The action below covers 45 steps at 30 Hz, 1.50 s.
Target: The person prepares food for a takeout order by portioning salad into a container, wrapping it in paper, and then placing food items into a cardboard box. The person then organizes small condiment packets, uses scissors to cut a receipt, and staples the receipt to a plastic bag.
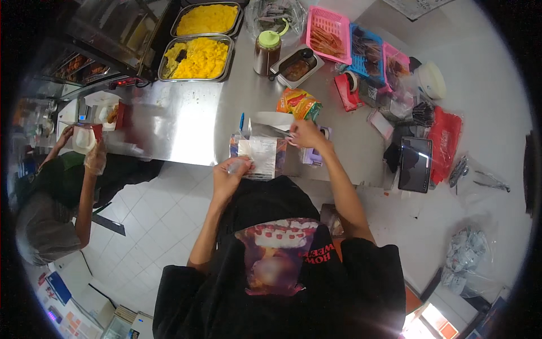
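Note:
My left hand (230, 173) is closed on a small clear plastic piece (237, 166) at the near edge of the steel counter. Beside its fingertips a printed paper slip (263, 157) lies on a patterned box (280, 156). My right hand (305, 134) is beyond the slip to the right, its fingers pinching something small and thin that I cannot make out. Close to those fingers lie a white sheet (275, 120), an orange and green plastic packet (299, 103) and a purple tape dispenser (312, 156). A blue pen (241, 121) stands out left of the sheet.
Steel trays of yellow food (199, 57), a sauce bottle (267, 53) and a steel sauce container (296, 70) stand farther back. Baskets (330, 34), a red tape dispenser (346, 93) and a tablet (415, 164) are on the right. At left a gloved co-worker (51, 182) holds a food box (86, 139).

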{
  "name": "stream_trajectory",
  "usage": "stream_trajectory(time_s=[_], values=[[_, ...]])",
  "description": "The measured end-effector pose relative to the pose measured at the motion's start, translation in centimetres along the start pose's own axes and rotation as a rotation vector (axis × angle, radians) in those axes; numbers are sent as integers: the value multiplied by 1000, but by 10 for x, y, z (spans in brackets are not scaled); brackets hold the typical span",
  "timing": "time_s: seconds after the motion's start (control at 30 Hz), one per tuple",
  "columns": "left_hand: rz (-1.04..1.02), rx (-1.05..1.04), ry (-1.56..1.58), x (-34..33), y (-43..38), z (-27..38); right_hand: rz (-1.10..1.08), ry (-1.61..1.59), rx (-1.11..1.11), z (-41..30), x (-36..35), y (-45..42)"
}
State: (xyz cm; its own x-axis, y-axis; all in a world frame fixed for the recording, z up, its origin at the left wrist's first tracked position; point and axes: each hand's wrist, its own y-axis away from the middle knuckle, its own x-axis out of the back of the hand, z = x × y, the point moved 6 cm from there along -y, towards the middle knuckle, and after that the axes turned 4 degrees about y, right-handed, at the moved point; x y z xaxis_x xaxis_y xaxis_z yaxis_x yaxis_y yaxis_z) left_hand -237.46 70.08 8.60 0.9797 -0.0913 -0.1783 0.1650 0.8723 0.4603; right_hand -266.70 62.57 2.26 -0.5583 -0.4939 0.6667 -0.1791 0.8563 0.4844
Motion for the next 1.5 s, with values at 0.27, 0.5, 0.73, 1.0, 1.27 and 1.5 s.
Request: stream_trajectory(time_s=[0.27, 0.5, 0.73, 1.0, 1.27, 1.5], values=[[19, 84, 179, 4, 2, -2, -345, -1037, -114, 16, 4, 151], [20, 126, 251, -1, -7, -15, -181, -1113, 100, -36, -71, 171], [74, 216, 322, 0, -4, -24, 197, -299, 94, -90, -41, 171], [59, 120, 372, 0, -1, -30, 302, -378, 172, -107, -44, 143], [86, 175, 398, 1, 0, -32, 338, -275, 70, -73, -36, 159], [102, 193, 412, 1, -4, -35, 238, -324, 156, -64, -47, 171]])
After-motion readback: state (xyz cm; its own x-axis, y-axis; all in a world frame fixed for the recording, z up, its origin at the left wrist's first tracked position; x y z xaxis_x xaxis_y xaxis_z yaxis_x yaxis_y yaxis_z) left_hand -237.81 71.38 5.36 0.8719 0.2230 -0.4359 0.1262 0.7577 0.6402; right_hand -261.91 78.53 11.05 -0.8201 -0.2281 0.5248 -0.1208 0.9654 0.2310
